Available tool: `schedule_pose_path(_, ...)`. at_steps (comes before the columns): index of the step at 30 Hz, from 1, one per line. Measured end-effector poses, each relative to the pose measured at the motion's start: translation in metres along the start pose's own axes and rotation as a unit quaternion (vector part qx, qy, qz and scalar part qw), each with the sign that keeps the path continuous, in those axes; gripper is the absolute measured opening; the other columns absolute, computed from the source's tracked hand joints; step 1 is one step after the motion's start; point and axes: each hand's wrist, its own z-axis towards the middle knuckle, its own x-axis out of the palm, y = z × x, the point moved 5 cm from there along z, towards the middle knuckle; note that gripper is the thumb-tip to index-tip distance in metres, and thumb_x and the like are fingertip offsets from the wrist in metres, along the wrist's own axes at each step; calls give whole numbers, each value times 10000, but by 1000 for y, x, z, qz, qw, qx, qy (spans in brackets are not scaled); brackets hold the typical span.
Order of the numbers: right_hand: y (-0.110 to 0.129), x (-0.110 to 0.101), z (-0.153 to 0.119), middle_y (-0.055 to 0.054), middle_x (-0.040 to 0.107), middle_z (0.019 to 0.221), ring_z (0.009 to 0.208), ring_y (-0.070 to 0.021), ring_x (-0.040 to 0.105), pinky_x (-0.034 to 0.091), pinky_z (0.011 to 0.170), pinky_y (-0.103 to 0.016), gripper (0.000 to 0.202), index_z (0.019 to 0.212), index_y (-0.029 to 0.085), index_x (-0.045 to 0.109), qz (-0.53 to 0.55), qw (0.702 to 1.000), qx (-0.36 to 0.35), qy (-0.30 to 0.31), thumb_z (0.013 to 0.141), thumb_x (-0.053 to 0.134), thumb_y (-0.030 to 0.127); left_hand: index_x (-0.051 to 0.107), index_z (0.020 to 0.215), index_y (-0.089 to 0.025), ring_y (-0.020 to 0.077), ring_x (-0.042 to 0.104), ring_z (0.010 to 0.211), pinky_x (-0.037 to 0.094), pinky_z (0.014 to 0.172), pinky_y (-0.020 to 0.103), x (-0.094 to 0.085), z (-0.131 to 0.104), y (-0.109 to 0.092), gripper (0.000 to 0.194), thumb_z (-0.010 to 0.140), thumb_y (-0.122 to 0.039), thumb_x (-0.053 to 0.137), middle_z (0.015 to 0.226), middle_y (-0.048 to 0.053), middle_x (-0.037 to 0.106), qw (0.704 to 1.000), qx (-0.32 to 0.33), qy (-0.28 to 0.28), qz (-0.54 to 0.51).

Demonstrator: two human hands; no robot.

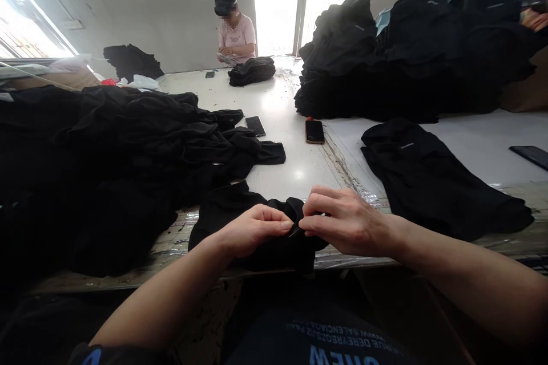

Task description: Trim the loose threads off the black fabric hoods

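Observation:
A black garment (226, 205) lies bunched at the table's near edge, directly in front of me. My left hand (252, 229) is closed, its thumb and forefinger pinching a fold of this cloth. Close against it, my right hand (349, 221) has its fingers drawn together around a small pointed metal tool (294, 232). Only the thin shiny tip shows, touching or very near the fabric; the fingers hide the rest, so its exact kind is unclear.
A large heap of black garments (107, 154) covers the left side. Folded black garments (398, 68) are stacked high at right, with one garment (428, 177) flat before them. Phones (315, 132) lie on the white table (282, 177). A person (237, 34) works at the far end.

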Motion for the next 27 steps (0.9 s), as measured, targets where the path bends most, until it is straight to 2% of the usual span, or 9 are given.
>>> schedule_pose_path(7, -7, -7, -1, -55, 561, 856, 738, -139, 502, 424, 539, -239, 98, 912, 166, 624, 53, 997, 55, -16, 850, 565, 119, 620, 659, -117, 63, 315, 493, 191, 488, 231, 1, 1, -2, 307, 708, -403, 719, 543, -39, 433, 1000, -10, -23, -19)
schedule_pose_path(15, 2, 0, 1, -59, 562, 846, 741, -152, 501, 410, 525, -240, 92, 899, 159, 632, 19, 998, 48, 28, 848, 559, 135, 635, 722, -114, 71, 292, 504, 174, 496, 247, 1, 5, -1, 348, 710, -454, 705, 558, -37, 428, 1000, -11, -11, 15)
schedule_pose_path(19, 2, 1, 3, -52, 560, 808, 711, -140, 491, 372, 493, -225, 111, 835, 159, 628, 11, 999, 40, 31, 877, 526, 148, 620, 684, -122, 66, 285, 492, 181, 484, 244, 2, 7, 0, 337, 722, -448, 700, 542, -46, 414, 1000, -7, 3, 13)
schedule_pose_path(22, 1, 3, 2, -51, 565, 802, 701, -135, 493, 391, 501, -226, 132, 825, 160, 629, 24, 998, 44, 27, 886, 513, 139, 630, 665, -117, 55, 296, 478, 200, 471, 228, 3, 8, 3, 327, 722, -429, 709, 530, -48, 428, 1000, -4, 8, 10)
schedule_pose_path(25, -7, -2, -3, -58, 574, 833, 740, -150, 525, 447, 541, -251, 105, 874, 167, 636, 67, 995, 70, -7, 874, 536, 135, 669, 721, -105, 56, 390, 489, 276, 481, 203, -4, 7, -4, 315, 695, -411, 742, 557, -23, 514, 999, 3, -33, -17)
schedule_pose_path(27, -20, -10, -8, -59, 577, 851, 761, -163, 552, 487, 566, -273, 98, 919, 187, 643, 93, 987, 118, -56, 861, 569, 158, 683, 763, -105, 78, 488, 533, 364, 528, 202, -14, 8, -25, 307, 670, -384, 768, 609, 2, 586, 991, 59, -104, -56)
